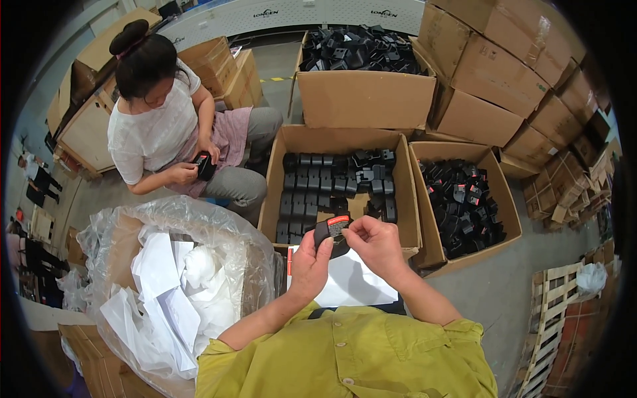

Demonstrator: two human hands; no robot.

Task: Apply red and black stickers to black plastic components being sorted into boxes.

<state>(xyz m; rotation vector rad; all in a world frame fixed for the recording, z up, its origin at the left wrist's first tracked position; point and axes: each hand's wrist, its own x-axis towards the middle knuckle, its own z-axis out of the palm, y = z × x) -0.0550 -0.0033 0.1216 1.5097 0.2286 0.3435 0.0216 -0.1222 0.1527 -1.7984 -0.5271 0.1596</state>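
In my left hand [310, 266] is a black plastic part [340, 248], held by its left side above my lap. A red-and-black label [338, 226] lies on its upper face. My right hand [375, 243] is closed in a pinch at the right edge of the label; whether that edge is stuck down there cannot be made out. Beneath both hands, white sheets [361, 281] rest on my lap, with a strip of red at their left edge. Just beyond my hands stands an open carton [337, 136] holding rows of black plastic parts [306, 180].
To the right, another carton [504, 192] holds loose black parts with red labels. A large carton [365, 99] of black parts stands behind. At left, a plastic-lined box [255, 278] contains white paper. A seated co-worker [159, 113] handles a black part. Stacked cartons [494, 73] rise at far right.
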